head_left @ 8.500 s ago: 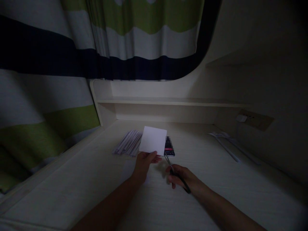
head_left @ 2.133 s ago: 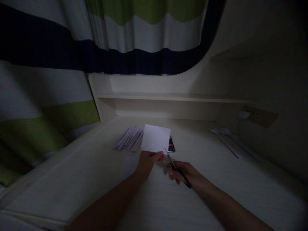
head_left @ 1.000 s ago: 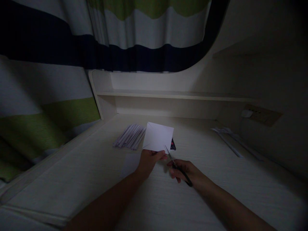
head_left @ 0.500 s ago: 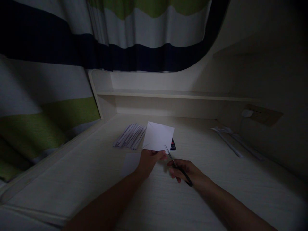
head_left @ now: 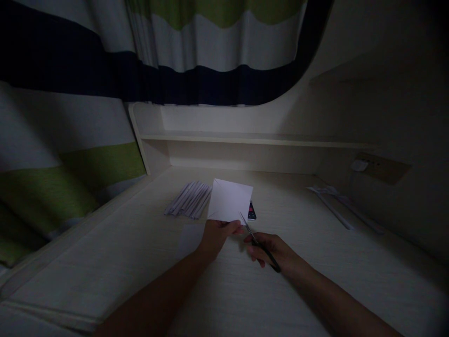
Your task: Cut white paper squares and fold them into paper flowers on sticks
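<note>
A square sheet of white paper (head_left: 229, 200) is pinched at its near edge by my left hand (head_left: 218, 236), tilted up above the desk. Thin diagonal lines show near some of its corners. My right hand (head_left: 268, 248) is closed round the dark handles of a pair of scissors (head_left: 265, 252). The blades reach over the paper's near right corner; whether they are cutting into it I cannot tell. Partly hidden behind the sheet lies a dark phone-like device (head_left: 251, 212) with a lit or coloured face. Another piece of white paper (head_left: 190, 238) rests flat beside my left wrist.
Several narrow paper strips or rolls (head_left: 189, 200) lie side by side at the left on the pale desk (head_left: 133, 248). Long thin strips (head_left: 331, 208) lie along the right wall, below a socket panel (head_left: 384, 168). A shelf (head_left: 238, 137) runs across the back, and striped curtains (head_left: 217, 42) hang above.
Very little differs. The paper has shifted slightly to the left, and both hands keep their holds on the paper and the scissors.
</note>
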`<state>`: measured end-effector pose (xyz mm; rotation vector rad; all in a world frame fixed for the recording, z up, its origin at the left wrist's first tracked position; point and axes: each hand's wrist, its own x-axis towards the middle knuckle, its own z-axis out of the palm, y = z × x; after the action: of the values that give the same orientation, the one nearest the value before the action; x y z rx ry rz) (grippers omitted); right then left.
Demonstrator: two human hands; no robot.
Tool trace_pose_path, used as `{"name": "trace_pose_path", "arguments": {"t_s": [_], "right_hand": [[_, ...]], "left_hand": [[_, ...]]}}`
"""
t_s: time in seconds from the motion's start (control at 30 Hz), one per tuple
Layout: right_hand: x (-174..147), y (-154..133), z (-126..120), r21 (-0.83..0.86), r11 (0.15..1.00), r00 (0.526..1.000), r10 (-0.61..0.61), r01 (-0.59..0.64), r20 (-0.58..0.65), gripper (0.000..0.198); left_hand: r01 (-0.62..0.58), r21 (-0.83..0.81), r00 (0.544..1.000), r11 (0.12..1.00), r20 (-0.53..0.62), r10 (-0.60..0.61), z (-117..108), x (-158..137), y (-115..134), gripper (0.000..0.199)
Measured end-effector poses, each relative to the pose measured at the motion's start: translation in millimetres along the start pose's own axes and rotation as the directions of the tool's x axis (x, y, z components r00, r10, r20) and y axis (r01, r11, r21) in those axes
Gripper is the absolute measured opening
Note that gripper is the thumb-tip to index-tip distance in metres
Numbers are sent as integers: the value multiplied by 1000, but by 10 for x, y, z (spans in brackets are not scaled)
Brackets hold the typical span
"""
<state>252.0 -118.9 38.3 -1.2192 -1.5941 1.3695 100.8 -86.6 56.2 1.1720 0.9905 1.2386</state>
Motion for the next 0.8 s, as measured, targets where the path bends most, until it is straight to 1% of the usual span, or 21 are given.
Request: {"name": "trace_pose_path", "arguments": {"t_s": [0.1,0.23,0.4,0.57,0.67,0.8], "right_hand": [[14,58,-7,-20,1000,1000,3,-3,-29,32],[16,102,-13,-63,998,999,12,-15,-53,30],[23,114,-14,-33,999,997,30,-32,-73,32],[35,110,-10,-34,999,997,-19,17,-74,35],[33,108,-6,-27,999,997,-32,30,-68,34],[37,129,-6,-28,999,997,-43,41,-63,34]], "left_hand": [[-3,15,1000,1000,-20,3,4,-3,12,6],[6,19,1000,1000,-20,-6,2,4,8,9],[8,30,1000,1000,-6,-8,-18,12,-14,12],[1,30,999,1000,33,-2,-18,4,-49,12],[22,40,999,999,35,-24,-9,-2,-65,12],[-1,34,999,999,38,-1,-7,-1,-76,13]]}}
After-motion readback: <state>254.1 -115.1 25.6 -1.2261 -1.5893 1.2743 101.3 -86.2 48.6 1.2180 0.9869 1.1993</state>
